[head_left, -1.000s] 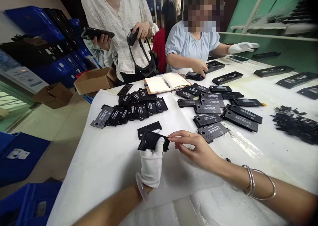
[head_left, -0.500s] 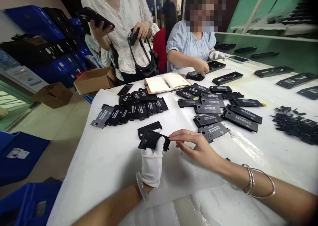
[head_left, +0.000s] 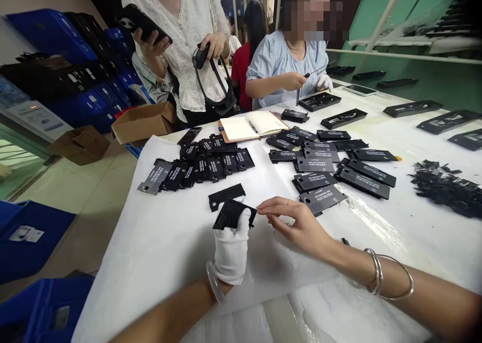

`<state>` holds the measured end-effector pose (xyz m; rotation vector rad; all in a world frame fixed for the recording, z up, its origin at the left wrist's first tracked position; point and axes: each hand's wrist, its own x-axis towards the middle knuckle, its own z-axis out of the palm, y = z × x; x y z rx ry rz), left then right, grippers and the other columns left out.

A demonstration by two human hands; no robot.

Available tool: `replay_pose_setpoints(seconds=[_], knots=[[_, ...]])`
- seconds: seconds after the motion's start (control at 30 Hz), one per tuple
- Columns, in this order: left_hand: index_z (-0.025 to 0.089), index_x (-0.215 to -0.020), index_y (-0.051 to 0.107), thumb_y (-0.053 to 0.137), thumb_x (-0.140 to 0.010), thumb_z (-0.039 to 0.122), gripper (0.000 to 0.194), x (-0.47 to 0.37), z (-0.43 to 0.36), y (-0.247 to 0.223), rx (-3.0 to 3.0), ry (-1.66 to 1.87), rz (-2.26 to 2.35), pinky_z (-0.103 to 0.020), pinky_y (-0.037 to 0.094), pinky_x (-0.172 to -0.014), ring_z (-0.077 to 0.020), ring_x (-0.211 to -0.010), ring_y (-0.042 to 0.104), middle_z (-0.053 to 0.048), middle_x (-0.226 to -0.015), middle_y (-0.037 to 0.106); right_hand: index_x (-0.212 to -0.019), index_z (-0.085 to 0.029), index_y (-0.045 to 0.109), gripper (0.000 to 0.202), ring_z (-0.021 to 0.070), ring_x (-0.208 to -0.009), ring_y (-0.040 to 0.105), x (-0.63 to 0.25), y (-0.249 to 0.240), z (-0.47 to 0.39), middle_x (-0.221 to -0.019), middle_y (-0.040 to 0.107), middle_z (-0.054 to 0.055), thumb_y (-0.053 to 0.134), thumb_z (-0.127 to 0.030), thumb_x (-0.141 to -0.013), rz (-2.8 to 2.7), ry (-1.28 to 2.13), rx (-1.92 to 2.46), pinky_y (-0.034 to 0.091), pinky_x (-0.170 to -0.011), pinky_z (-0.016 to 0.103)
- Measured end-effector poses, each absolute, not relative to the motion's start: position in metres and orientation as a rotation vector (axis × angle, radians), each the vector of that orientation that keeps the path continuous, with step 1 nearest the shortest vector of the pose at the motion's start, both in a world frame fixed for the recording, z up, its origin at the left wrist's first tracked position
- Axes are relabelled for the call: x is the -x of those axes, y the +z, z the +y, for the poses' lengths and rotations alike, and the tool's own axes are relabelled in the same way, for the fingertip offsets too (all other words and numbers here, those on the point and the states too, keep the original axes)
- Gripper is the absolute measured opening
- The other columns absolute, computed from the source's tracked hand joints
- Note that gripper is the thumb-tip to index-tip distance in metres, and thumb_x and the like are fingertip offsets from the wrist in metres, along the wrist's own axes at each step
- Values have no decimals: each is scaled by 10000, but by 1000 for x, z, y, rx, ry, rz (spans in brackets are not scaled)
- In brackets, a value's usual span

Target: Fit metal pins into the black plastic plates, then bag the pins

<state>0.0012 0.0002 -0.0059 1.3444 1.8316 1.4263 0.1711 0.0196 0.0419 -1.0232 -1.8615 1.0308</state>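
Gloved in white and ringed at the wrist by a pale bangle [head_left: 215,282], the left hand [head_left: 231,250] reached up from the lower left, thumb pressed over a black panel [head_left: 230,214], which it grasped just above the table [head_left: 158,242]. The bare right hand [head_left: 301,225] came in from the right, back upward, forefinger outstretched to the panel's right edge; whether it gripped that edge could not be told. On the white tabletop, overlapping printed covers [head_left: 201,167] lay at left, then a loose panel [head_left: 226,197] just beyond the held one, an open notebook [head_left: 273,122], a second spread of covers [head_left: 318,166] and a heap of black scraps [head_left: 448,187]. Behind stood a person in white [head_left: 196,46] with a phone [head_left: 148,25]; rightward sat another in light blue [head_left: 278,64]. Blue bins [head_left: 52,232] stood at far left, their contents unclear, below stacked crates [head_left: 45,34]; next came two cardboard boxes [head_left: 145,129]. Right of the notebook, shallow black cases [head_left: 344,122] held small parts too indistinct to name
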Motion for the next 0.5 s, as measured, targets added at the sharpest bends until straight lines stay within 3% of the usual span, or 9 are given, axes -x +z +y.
replay_pose_setpoints(seconds=[0.1, 0.2, 0.33, 0.5], knots=[[168, -981, 663, 643, -742, 480, 394, -2, 1, -4, -1337, 1427, 1842, -409, 488, -942, -251, -952, 638, -115, -1020, 675, -970, -223, 690, 244, 174, -922, 607, -174, 41, 22, -1010, 646, 47, 489, -139, -859, -1837, 986, 1040, 507, -808, 318], [153, -928, 657, 613, -758, 494, 384, -5, 1, 2, -1410, 1431, 1774, -392, 504, -914, -241, -905, 647, -112, -952, 683, -1081, -231, 624, 253, 173, -919, 591, -174, 39, 23, -1021, 630, 44, 532, -172, -853, -1906, 989, 1042, 495, -811, 323], [135, -954, 620, 608, -766, 443, 361, -9, 3, 8, -1553, 1472, 1765, -387, 524, -877, -239, -886, 648, -119, -941, 673, -1166, -228, 513, 428, 184, -976, 557, -170, 34, 20, -1086, 587, 47, 676, -232, -770, -2031, 957, 932, 475, -854, 326], [184, -871, 619, 614, -764, 337, 187, -13, 7, 12, -1704, 1379, 1649, -419, 487, -928, -249, -942, 631, -102, -918, 666, -1109, -208, 480, 472, 202, -907, 541, -166, 27, 15, -1042, 562, 64, 735, -290, -720, -2115, 757, 1002, 478, -773, 343]])
